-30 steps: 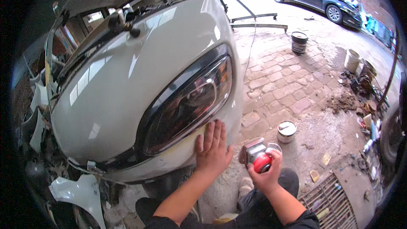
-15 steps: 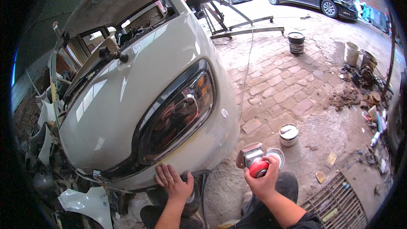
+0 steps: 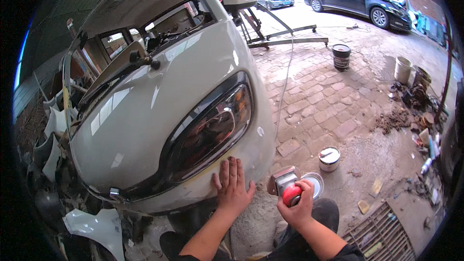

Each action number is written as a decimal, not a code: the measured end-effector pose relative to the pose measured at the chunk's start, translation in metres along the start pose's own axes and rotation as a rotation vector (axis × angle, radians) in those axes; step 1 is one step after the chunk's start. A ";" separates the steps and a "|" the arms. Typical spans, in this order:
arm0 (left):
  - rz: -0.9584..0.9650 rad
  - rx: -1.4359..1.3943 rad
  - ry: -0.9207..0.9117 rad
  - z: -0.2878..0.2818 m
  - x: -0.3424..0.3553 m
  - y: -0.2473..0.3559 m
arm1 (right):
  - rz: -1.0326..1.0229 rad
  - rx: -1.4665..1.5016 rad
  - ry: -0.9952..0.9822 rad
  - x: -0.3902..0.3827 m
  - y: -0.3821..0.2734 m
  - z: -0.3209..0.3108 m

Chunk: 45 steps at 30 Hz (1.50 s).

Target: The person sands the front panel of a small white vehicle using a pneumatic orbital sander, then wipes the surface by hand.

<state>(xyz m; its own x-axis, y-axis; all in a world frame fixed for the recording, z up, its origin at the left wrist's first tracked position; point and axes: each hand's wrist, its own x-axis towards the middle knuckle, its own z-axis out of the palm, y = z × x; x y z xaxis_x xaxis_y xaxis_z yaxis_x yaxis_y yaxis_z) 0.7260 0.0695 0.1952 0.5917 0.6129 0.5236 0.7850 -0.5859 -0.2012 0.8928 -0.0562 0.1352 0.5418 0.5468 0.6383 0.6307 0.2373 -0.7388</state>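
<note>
My left hand (image 3: 233, 183) lies flat on the front corner of a light grey car body (image 3: 130, 116), just under the headlight (image 3: 217, 128). Its fingers are spread over a yellowish patch of filler (image 3: 209, 169). Off to the right, my right hand (image 3: 299, 206) grips a sander by its rounded red top. The sander (image 3: 285, 183) has a grey metal body and a rectangular pad with brownish paper, held apart from the car. Partly hidden behind it, a round lid (image 3: 314, 185) lies on the ground.
An open tin (image 3: 329, 158) with white contents stands right of the sander. Beyond are a dark bucket (image 3: 341, 57), a metal wheeled stand (image 3: 290, 38) and a black car (image 3: 360, 2). A floor grate (image 3: 382, 234) lies lower right; loose body panels (image 3: 99, 227) lie lower left.
My left hand has slid right and slightly up along the body, from left of the filler patch to over it. My right hand keeps hold of the sander with little movement. The view has shifted slightly.
</note>
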 end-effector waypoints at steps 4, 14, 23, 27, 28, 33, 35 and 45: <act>0.034 0.089 0.047 0.010 -0.031 -0.033 | -0.054 0.027 -0.025 -0.001 -0.002 0.006; -0.031 0.213 0.363 0.015 -0.109 -0.131 | -0.100 -0.079 -0.104 0.004 -0.029 0.023; -0.028 0.176 0.552 0.027 -0.124 -0.147 | -0.328 0.000 -0.318 0.012 -0.132 0.079; -0.003 0.174 0.565 0.031 -0.123 -0.151 | -0.253 0.017 -0.346 0.003 -0.140 0.101; 0.008 0.175 0.558 0.030 -0.124 -0.153 | -0.249 0.010 -0.328 0.004 -0.141 0.105; 0.017 0.133 0.529 0.025 -0.127 -0.157 | -0.241 -0.068 -0.230 0.015 -0.125 0.105; 0.026 0.135 0.516 0.025 -0.129 -0.159 | -0.204 -0.134 -0.182 0.026 -0.107 0.096; 0.023 0.134 0.494 0.019 -0.129 -0.154 | -0.324 -0.131 -0.075 0.026 -0.094 0.088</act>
<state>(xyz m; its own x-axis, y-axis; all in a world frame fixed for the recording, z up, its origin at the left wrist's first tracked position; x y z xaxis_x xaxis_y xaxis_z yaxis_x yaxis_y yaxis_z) 0.5326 0.0908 0.1429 0.4770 0.2583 0.8401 0.8089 -0.5028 -0.3047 0.7990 0.0065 0.2019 0.2627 0.5190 0.8134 0.8316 0.3058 -0.4636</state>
